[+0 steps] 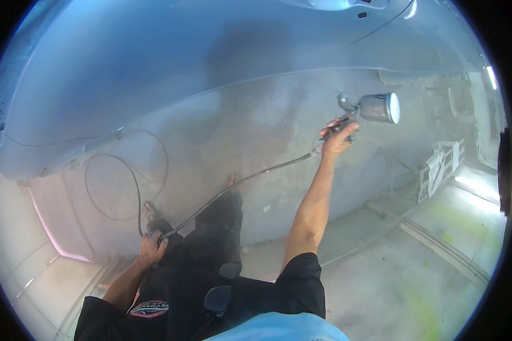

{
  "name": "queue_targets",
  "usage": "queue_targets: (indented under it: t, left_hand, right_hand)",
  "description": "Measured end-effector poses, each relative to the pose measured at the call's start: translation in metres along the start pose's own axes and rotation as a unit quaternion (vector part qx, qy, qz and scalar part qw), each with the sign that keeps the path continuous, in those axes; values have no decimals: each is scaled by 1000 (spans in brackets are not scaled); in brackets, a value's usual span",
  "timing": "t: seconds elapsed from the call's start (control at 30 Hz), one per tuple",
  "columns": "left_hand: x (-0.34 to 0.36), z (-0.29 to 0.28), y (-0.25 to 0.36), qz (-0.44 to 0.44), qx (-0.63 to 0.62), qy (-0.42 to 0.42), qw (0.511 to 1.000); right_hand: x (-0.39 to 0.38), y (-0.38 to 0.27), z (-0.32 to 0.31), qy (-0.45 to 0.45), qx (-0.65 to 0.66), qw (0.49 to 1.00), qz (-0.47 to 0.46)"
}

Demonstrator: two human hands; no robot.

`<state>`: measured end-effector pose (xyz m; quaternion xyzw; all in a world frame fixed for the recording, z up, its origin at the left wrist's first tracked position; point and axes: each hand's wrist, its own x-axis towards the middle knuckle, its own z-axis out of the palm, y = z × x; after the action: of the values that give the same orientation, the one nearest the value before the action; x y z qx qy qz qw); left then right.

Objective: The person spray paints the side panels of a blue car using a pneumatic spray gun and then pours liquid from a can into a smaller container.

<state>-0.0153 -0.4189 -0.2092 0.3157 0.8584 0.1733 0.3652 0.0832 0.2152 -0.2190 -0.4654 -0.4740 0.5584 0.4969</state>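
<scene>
My right hand [338, 138] grips a metal spray gun [348, 113] with a silver cup [376, 108] topped by a pale lid, held out at arm's length below the edge of a large light blue-grey curved panel [125, 51]. A dark hose [250, 177] runs from the gun's handle across my body to my left hand [153, 245], whose fingers close round it near my waist. Beyond that hand the hose rises and lies in loops on the grey floor [279, 199]. The gun's nozzle end is slightly blurred.
A white frame rack [438, 170] with pale cloths draped on it stands at the right, near bright light strips and yellow-green overspray on the floor. Pale walls curve along both sides. A thin line crosses the panel at upper right. My sandalled feet show below me.
</scene>
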Motion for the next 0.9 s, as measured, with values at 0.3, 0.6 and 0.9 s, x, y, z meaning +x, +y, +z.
queue_targets:
  t: [0.3, 0.6, 0.9]
  left_hand:
    - [-31, -7, 8, 20, -52, 54, 997]
    - [-76, -16, -52, -14, -50, 39, 998]
    - [-108, 2, 2, -58, -85, 122, 987]
  right_hand:
    - [-14, -28, 3, 143, -10, 986, -81]
    - [-181, 27, 73, -77, -56, 988, -120]
    - [-238, -10, 105, -231, -93, 953, -172]
